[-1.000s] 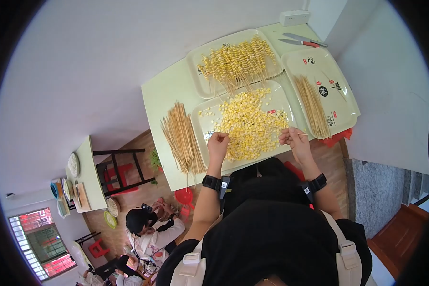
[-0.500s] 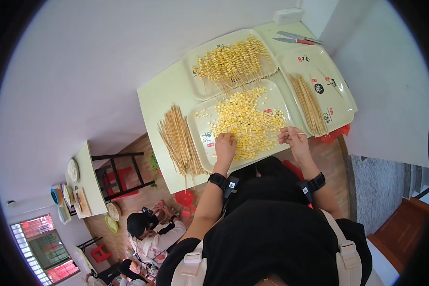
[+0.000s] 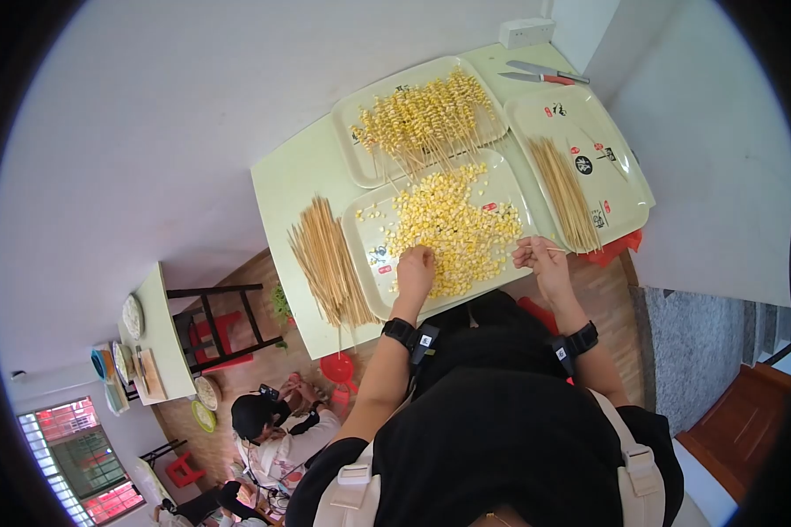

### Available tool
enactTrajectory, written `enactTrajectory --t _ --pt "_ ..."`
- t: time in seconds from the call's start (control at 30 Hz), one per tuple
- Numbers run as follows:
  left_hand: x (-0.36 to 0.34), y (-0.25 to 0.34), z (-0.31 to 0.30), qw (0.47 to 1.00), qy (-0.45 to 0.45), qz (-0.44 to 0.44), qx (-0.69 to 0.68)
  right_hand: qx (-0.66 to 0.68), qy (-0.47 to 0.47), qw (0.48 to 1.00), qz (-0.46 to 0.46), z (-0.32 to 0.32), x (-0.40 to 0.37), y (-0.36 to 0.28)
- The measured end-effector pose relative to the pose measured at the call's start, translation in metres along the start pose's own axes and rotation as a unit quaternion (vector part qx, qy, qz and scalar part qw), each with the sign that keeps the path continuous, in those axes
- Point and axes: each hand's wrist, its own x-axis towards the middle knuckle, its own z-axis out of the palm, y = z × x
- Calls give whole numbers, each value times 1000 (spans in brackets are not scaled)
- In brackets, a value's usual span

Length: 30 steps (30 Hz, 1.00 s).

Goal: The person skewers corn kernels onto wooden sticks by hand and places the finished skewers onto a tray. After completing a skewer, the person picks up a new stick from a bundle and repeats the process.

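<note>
My left hand is over the lower left of a tray of loose yellow kernels, fingertips pinched; what they grip is too small to make out. At the tray's right edge my right hand is closed on a thin skewer, whose end sticks out to the right. Behind, a second tray holds many skewers threaded with yellow pieces. Bare wooden skewers lie in a pile left of the kernel tray.
On the right, a third tray bears more bare skewers. Two knives lie at the table's back right corner. A person in a black cap sits at the lower left, near a red stool.
The whole view has shifted slightly. Both hands stay in nearly the same places, with only small movement of the fingers.
</note>
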Motion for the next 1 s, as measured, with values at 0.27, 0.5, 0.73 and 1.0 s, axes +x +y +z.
enactTrajectory --t 0.27,0.5,0.73,1.0 --pt "1 18 -36 774 -22 -336 -537 -34 -59 998 16 8 2 4" --pt "-13 15 -61 760 89 -337 -548 -51 -123 991 11 24 18 11" --pt "-24 7 -62 741 126 -322 -576 -62 -154 986 6 42 32 8" --pt "-19 11 -65 741 171 -304 -574 -48 -153 987 11 45 37 8"
